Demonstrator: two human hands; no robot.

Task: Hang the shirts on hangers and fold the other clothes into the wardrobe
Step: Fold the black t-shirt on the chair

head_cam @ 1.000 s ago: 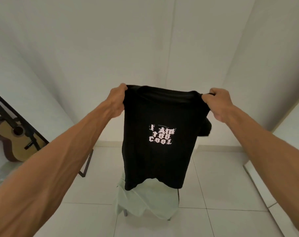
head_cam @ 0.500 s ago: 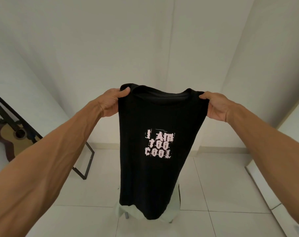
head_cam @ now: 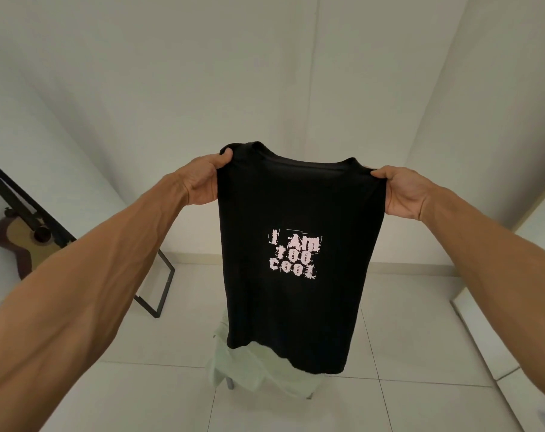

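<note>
Two bare hands are up in front of the head camera, forearms stretched out ahead. On the left hand (head_cam: 202,182) the fingers are clenched on one shoulder of a black cloth T-shirt with pale pink block lettering (head_cam: 296,313). The thumb lies on the near side of the cloth and the other fingers are hidden behind it. The right hand (head_cam: 405,194) has the same grip on the opposite shoulder, thumb pinching from the front, the rest out of my sight behind the fabric.

The shirt hangs free in the air between the two hands. Neckline is at the top and sags a little. The printed side faces me and reads "I AM TOO COOL". The body falls straight down, with the hem lower on the right than on the left.

Below the hem on my feed is a pale mint-green garment (head_cam: 249,366), rumpled and draped over a seat. Only the seat's grey metal legs (head_cam: 230,383) show. I cannot tell whether the black hem touches the green cloth or hangs clear of it.

The floor is glossy white tile (head_cam: 421,322), with plain white walls behind. Far left, a tan-topped acoustic guitar with dark brown sides (head_cam: 18,247) leans at the wall. It is partly behind a black rectangular metal frame (head_cam: 163,291) standing on the floor.
</note>
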